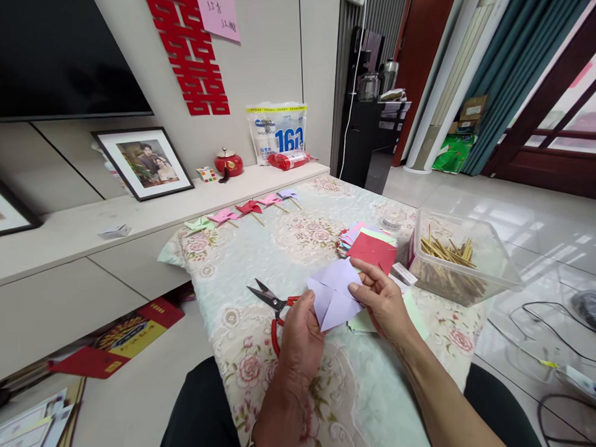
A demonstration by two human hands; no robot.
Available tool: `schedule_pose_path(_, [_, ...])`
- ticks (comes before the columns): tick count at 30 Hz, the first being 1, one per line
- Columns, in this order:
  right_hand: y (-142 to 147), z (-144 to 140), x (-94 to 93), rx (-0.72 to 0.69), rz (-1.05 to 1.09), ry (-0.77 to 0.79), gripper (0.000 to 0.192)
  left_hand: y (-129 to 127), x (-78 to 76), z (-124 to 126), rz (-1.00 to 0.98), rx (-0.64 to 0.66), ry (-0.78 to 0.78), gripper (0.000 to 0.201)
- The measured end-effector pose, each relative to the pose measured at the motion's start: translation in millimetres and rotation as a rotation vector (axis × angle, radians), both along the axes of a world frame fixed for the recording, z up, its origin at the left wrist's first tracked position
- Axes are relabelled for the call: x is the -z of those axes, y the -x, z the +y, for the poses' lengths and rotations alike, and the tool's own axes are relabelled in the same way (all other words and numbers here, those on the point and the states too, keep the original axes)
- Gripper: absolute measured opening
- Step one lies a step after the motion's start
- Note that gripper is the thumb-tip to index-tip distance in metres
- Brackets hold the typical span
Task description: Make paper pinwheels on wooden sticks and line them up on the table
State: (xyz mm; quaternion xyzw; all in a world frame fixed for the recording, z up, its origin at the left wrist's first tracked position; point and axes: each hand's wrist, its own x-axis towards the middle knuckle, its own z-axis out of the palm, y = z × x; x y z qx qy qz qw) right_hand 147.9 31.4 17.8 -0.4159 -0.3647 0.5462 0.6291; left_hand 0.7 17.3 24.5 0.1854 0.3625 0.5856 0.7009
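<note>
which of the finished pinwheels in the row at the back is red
The red pinwheel, third in the row from either end; pink ones flank it, with a green one at the left end and a lilac one at the right.

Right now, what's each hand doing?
Left hand: closed on the lilac paper, pinching its lower left edge.
Right hand: closed on the same paper, pinching its right side.

Large blue "160" on the white bag [278,131]; red double-happiness sign [189,54] on the wall
</note>
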Motion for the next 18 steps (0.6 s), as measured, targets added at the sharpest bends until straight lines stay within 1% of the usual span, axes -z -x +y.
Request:
schedule_pose_path(2, [0.5, 0.7, 0.9, 0.040, 0.011, -0.006, 0.054, 0.8, -2.0, 0.1, -0.029, 0.066, 0.002, 0.034])
schedule_pose_path(4, [0.6, 1.7, 1.8, 0.076, 0.007, -0.022, 0.051, 1.5, -2.4, 0.3, -0.035, 0.093, 0.006, 0.039])
schedule_pose_path(7, [0.3, 2.5, 3.1, 0.132, -0.044, -0.098, 0.044, 1.6, 1.0, 1.3, 0.014, 0.051, 0.012, 0.044])
schedule_pose_path(9, [0.1, 1.4, 3.2, 0.207, -0.131, -0.186, 0.034, 1.3, 6.5, 2.5, 0.097, -0.013, -0.011, 0.046])
schedule_pose_path(12, [0.5, -3.4, 0.9, 0.375, -0.376, -0.360, 0.016, 0.1, 17.0, 3.4, 0.330, -0.158, -0.057, 0.042])
schedule_pose_path(14, [1.7, -8.0, -2.1, 0.477, -0.623, -0.505, 0.010, -2.0, 21.7, 2.1, 0.449, -0.196, -0.099, 0.040])
schedule_pose_path(16, [4.3, -12.4, -5.2, 0.493, -0.872, -0.656, 0.014, -5.6, 22.4, -0.8, 0.421, -0.129, -0.196, 0.042])
schedule_pose_path(18, [8.2, -15.7, -7.6, 0.410, -1.044, -0.766, 0.020, -9.9, 19.5, -4.4, 0.282, -0.010, -0.312, 0.047])
